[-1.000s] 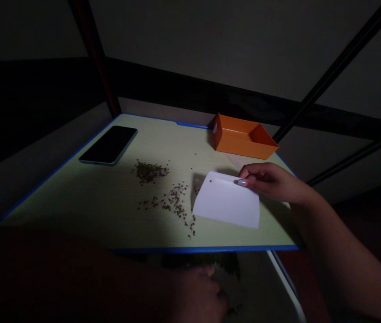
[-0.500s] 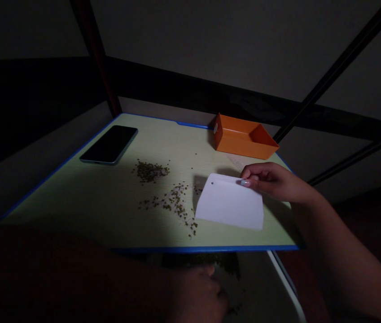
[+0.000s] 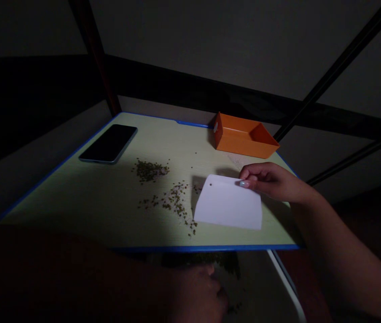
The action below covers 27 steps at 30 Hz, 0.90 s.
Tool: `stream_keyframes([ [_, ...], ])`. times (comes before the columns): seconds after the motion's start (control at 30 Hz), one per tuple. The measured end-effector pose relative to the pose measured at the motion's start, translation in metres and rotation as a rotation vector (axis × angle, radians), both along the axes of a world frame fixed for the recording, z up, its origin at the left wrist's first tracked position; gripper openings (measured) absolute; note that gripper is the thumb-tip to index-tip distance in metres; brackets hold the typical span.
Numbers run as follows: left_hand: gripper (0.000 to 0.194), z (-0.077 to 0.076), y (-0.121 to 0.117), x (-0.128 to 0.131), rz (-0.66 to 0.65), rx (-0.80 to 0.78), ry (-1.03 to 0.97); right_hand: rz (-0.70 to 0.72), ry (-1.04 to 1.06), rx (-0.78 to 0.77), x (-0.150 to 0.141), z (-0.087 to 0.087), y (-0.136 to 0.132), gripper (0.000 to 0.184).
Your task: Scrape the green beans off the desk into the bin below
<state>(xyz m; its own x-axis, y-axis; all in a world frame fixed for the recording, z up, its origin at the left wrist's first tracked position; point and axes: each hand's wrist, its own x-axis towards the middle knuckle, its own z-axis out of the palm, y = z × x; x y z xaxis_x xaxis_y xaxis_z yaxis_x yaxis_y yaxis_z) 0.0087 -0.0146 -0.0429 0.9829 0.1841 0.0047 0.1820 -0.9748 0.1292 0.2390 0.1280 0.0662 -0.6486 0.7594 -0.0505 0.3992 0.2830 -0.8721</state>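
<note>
**A Steady Pinch Was the Call**

Far left, the phone lay flat on the pale table, well apart from the action. Then came the grains: a tight heap, and just nearer and to its right a loose scatter straggling towards the near edge. Down in the gloom beyond that edge was the left hand, fingers curled; whether it held anything, you couldn't tell! A dark clump lay just beside it.

On to the white card, right of the scatter, its holed corner far left. Whether its near edge touched the table was unclear. Behind it, far right, sat the orange tray. And there was the right hand, clamped on the card's far edge, thumb on top! Good handling, in this judgement, called for a firm thumb, a level card and a sleeve-free, unhurried wrist, clear of those loose grains.
</note>
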Motion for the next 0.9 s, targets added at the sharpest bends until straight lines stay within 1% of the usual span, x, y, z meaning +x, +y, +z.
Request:
stream_keyframes([
  [0.13, 0.011, -0.006, -0.005, 0.004, 0.038, 0.008, -0.009, 0.009, -0.007, -0.008, 0.0, 0.0, 0.0, 0.034],
  [0.23, 0.013, -0.005, -0.004, 0.004, 0.06, 0.005, -0.008, 0.01, -0.005, -0.018, 0.0, 0.0, -0.001, 0.035],
  [0.4, 0.013, 0.005, 0.001, -0.001, -0.003, 0.014, -0.01, -0.03, 0.003, 0.001, 0.0, 0.003, -0.001, 0.037],
  [0.5, 0.023, 0.009, 0.004, -0.004, -0.05, 0.026, -0.009, -0.046, 0.007, 0.015, 0.001, 0.004, -0.001, 0.039],
  [0.57, 0.028, 0.009, 0.004, -0.004, -0.073, 0.023, -0.003, -0.063, 0.011, 0.034, 0.002, 0.005, 0.0, 0.041],
  [0.7, 0.027, 0.006, 0.005, -0.002, -0.069, 0.008, -0.004, -0.095, 0.006, 0.057, 0.001, 0.006, -0.001, 0.044],
  [0.8, 0.024, 0.004, 0.005, -0.002, -0.076, -0.008, -0.022, -0.079, 0.002, 0.045, 0.0, 0.006, -0.001, 0.043],
  [0.9, 0.022, 0.002, 0.004, -0.001, -0.05, -0.008, -0.036, -0.052, -0.011, 0.026, -0.001, 0.004, 0.0, 0.04],
])
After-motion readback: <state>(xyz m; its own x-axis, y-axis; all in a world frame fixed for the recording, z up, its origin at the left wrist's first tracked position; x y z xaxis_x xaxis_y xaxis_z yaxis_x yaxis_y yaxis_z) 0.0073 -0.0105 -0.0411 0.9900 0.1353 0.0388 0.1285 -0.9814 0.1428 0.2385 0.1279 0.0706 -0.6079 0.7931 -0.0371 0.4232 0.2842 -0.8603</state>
